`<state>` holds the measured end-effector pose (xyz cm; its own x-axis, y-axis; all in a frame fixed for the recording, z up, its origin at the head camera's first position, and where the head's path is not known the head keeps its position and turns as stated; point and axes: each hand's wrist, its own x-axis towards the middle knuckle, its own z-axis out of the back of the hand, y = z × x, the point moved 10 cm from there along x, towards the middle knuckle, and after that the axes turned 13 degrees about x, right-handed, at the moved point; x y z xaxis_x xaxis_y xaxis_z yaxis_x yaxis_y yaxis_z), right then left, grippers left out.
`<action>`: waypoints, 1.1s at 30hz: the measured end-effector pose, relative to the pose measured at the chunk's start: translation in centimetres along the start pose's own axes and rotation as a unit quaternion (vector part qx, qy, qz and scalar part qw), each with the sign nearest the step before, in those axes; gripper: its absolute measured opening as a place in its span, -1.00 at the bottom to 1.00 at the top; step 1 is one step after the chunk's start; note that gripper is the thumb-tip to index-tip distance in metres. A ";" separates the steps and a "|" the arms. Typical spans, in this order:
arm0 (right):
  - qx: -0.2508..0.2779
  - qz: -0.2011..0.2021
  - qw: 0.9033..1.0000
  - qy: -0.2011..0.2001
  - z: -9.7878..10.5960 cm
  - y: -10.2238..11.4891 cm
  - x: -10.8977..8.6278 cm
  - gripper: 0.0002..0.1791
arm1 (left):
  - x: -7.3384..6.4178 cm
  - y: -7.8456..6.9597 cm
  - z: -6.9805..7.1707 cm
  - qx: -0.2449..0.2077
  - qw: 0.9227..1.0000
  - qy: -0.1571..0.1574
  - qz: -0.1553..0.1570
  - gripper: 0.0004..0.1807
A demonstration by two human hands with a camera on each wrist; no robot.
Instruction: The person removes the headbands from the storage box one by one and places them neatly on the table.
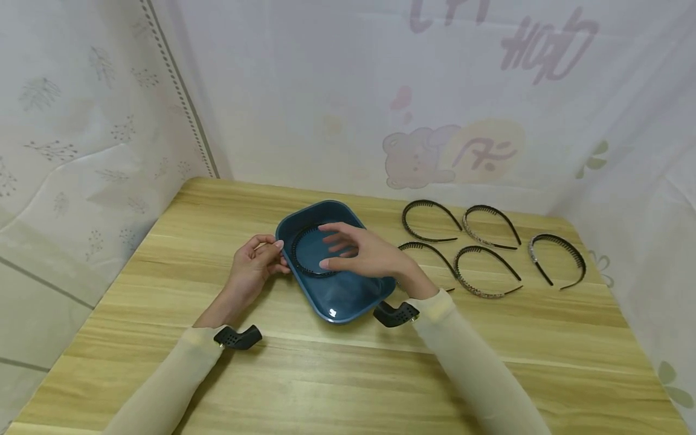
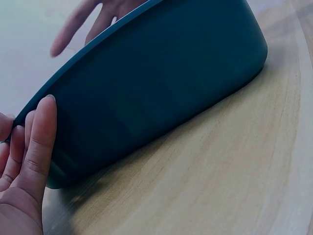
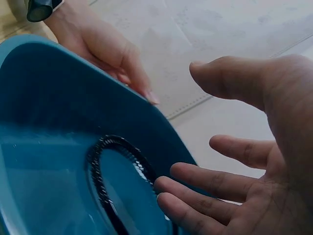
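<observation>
A dark blue plastic basin (image 1: 348, 299) stands on the wooden table. Inside it, toward the far end, lies a black toothed headband (image 3: 101, 183). My left hand (image 1: 251, 269) pinches the basin's left rim, thumb on top and fingers on the outer wall, as the left wrist view shows. Over the basin hovers my right hand (image 1: 370, 251), fingers spread and slightly bent with nothing between them. In the head view it hides part of the headband. In the right wrist view its fingertips (image 3: 168, 203) appear close to the headband; whether they touch cannot be told.
Several more headbands lie right of the basin, among them a plain black one (image 1: 405, 219), a patterned one (image 1: 478, 293) and one at the far right (image 1: 580, 260). Another headband (image 1: 421, 244) is partly behind my right hand. A printed cloth (image 1: 304, 109) hangs behind the table.
</observation>
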<state>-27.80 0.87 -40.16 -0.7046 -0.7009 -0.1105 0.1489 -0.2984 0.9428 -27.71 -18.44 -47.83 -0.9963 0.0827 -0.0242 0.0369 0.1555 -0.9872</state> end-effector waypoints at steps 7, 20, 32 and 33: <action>0.004 -0.034 0.999 0.020 -1.5 -1.1 2.0 -0.23 | 0.0 -0.2 0.0 -0.006 1.000 0.001 -0.002 -0.84; -0.021 -0.108 0.991 0.074 -3.1 -2.5 4.8 -0.21 | 0.0 -0.3 -0.1 -0.006 1.000 0.007 -0.004 -0.84; 0.141 -0.149 0.977 0.057 -3.6 -4.1 5.6 -0.31 | 0.0 -0.2 -0.2 -0.005 1.000 0.009 0.000 -0.82; 0.152 -0.153 0.975 0.056 -3.7 -4.3 5.7 -0.31 | 0.0 -0.2 -0.2 -0.005 1.000 0.010 0.000 -0.82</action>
<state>-29.89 -4.20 -45.96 -0.6015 -0.6805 -0.4185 -0.2808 -0.3103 0.9082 -27.69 -18.24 -47.61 -0.9946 0.1017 -0.0218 0.0385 0.1652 -0.9855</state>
